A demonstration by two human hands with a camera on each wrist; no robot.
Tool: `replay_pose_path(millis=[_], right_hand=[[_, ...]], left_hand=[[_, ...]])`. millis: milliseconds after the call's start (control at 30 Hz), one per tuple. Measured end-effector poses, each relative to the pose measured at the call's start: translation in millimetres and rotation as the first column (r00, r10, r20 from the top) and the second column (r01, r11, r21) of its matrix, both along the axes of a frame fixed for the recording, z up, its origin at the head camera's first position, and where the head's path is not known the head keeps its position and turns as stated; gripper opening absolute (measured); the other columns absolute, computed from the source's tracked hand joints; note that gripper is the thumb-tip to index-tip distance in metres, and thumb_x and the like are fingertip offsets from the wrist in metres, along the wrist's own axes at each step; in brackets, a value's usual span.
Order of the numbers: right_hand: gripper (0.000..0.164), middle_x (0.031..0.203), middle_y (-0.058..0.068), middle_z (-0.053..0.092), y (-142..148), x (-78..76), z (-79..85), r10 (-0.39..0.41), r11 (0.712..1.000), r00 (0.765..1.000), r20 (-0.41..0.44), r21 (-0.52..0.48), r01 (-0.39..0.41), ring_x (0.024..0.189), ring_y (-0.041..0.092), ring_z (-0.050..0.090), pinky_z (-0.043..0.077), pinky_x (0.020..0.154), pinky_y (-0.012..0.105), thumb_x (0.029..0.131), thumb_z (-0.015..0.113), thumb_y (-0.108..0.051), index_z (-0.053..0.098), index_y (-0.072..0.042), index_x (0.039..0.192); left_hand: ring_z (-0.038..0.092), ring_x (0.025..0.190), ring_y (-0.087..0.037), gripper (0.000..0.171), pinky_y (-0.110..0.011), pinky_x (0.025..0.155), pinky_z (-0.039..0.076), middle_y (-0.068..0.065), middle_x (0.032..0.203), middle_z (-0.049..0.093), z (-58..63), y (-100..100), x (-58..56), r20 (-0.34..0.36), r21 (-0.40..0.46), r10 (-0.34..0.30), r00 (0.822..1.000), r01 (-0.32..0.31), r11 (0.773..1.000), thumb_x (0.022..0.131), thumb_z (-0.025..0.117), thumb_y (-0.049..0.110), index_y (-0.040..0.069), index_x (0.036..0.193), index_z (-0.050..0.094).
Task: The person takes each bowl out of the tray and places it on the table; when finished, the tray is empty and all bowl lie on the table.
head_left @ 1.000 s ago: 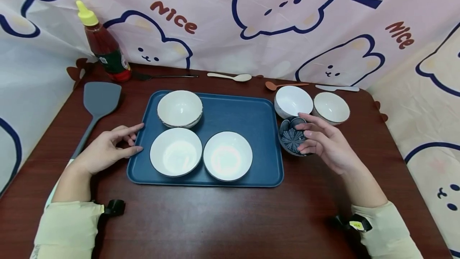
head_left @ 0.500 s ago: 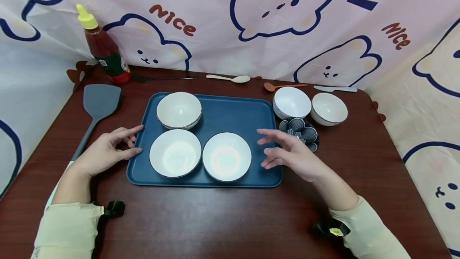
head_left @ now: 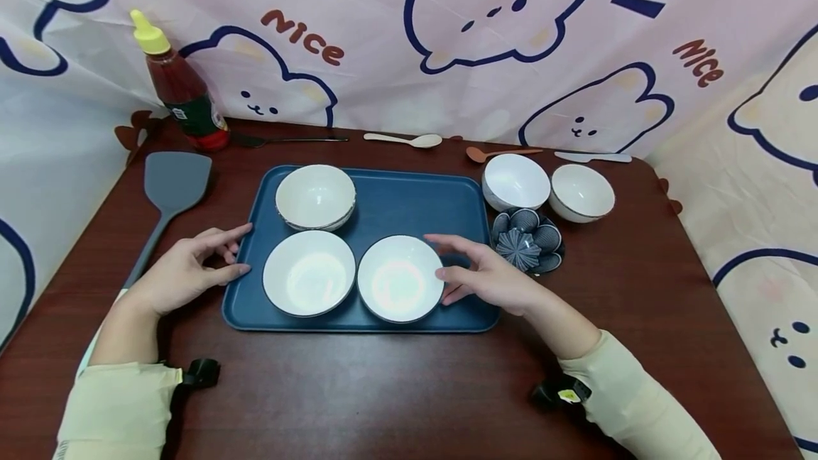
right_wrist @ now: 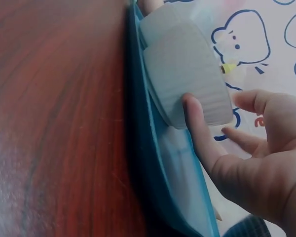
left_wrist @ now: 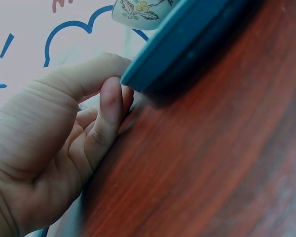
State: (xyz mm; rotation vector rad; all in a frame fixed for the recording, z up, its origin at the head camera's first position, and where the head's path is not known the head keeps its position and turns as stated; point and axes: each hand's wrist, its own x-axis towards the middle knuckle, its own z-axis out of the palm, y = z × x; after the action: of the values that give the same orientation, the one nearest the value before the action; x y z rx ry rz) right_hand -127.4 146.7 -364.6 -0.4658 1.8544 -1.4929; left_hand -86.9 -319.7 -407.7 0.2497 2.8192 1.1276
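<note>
My left hand is at the left edge of a blue tray, index finger and thumb touching the rim. On the tray's front half sit two white bowls side by side, a left bowl and a right bowl. A stack of bowls stands behind the left one. My right hand reaches over the tray's right part, fingers spread along the right bowl's right side. In the right wrist view its thumb overlaps the ribbed outer wall of that bowl; firm contact is unclear.
Right of the tray are a dark flower-patterned bowl, a white bowl and a cream bowl. Behind lie a fork, spoons and a knife. A spatula and sauce bottle stand left.
My right hand has moved left, from over the dark patterned bowl to the right side of the front right bowl. The left hand has stayed at the tray's edge.
</note>
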Motion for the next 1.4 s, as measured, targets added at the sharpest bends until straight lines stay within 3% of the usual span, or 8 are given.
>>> replay_pose_path(millis=[233,567,767,1000,1200,1400], right_hand=[[0.063,0.152,0.012,0.035,-4.9,1.8,-9.9,0.026,0.998,0.997,0.079,-0.062,-0.021,0.083,0.031,0.073,0.060,0.074,0.045,0.099,0.062,-0.013,0.036,-0.028,0.154],[0.063,0.151,0.016,0.037,-3.2,4.7,-2.9,-0.076,0.981,0.983,0.168,-0.164,0.104,0.090,0.029,0.070,0.060,0.073,0.040,0.098,0.056,-0.003,0.037,-0.022,0.155],[0.064,0.149,0.016,0.038,7.8,5.7,17.7,-0.150,0.969,0.979,0.135,-0.178,0.173,0.094,0.029,0.069,0.060,0.071,0.039,0.097,0.058,-0.002,0.038,-0.020,0.155],[0.063,0.145,0.016,0.042,35.8,7.6,37.9,-0.212,0.958,0.972,0.101,-0.177,0.228,0.085,0.024,0.072,0.060,0.071,0.038,0.098,0.058,-0.002,0.037,-0.017,0.155],[0.057,0.135,0.010,0.051,65.7,10.1,52.2,-0.246,0.933,0.969,0.032,-0.262,0.246,0.080,0.021,0.074,0.060,0.068,0.034,0.100,0.051,0.004,0.037,-0.010,0.153],[0.056,0.133,0.008,0.054,92.3,10.4,66.5,-0.270,0.922,0.963,-0.001,-0.288,0.258,0.081,0.021,0.075,0.060,0.067,0.034,0.101,0.046,0.006,0.037,-0.011,0.153]], left_hand=[[0.049,0.090,-0.005,0.061,-0.012,0.073,0.041,-0.003,0.097,0.056,0.4,2.2,1.1,-0.001,-0.001,0.003,1.000,-0.003,1.000,0.090,0.076,0.024,0.015,0.146,0.053],[0.048,0.090,-0.004,0.061,-0.012,0.073,0.040,-0.004,0.098,0.056,0.4,-1.3,0.9,-0.017,-0.005,-0.003,1.000,0.003,1.000,0.090,0.075,0.022,0.014,0.146,0.053],[0.049,0.089,-0.003,0.060,-0.012,0.073,0.039,-0.003,0.097,0.056,1.5,-1.1,1.8,-0.035,-0.003,-0.003,0.999,0.002,1.000,0.090,0.076,0.021,0.013,0.145,0.053],[0.050,0.089,-0.004,0.060,-0.011,0.074,0.041,-0.003,0.096,0.056,0.7,2.9,1.3,-0.036,0.011,-0.009,0.999,0.010,1.000,0.090,0.076,0.021,0.014,0.145,0.053],[0.049,0.089,-0.004,0.061,-0.011,0.074,0.041,-0.002,0.096,0.056,-0.8,1.4,-0.1,-0.044,0.008,-0.008,0.999,0.009,1.000,0.089,0.077,0.021,0.015,0.145,0.054],[0.049,0.089,-0.004,0.061,-0.012,0.073,0.041,-0.003,0.096,0.056,-0.5,1.3,1.6,-0.032,0.008,-0.001,1.000,0.002,1.000,0.089,0.076,0.023,0.015,0.145,0.053]])
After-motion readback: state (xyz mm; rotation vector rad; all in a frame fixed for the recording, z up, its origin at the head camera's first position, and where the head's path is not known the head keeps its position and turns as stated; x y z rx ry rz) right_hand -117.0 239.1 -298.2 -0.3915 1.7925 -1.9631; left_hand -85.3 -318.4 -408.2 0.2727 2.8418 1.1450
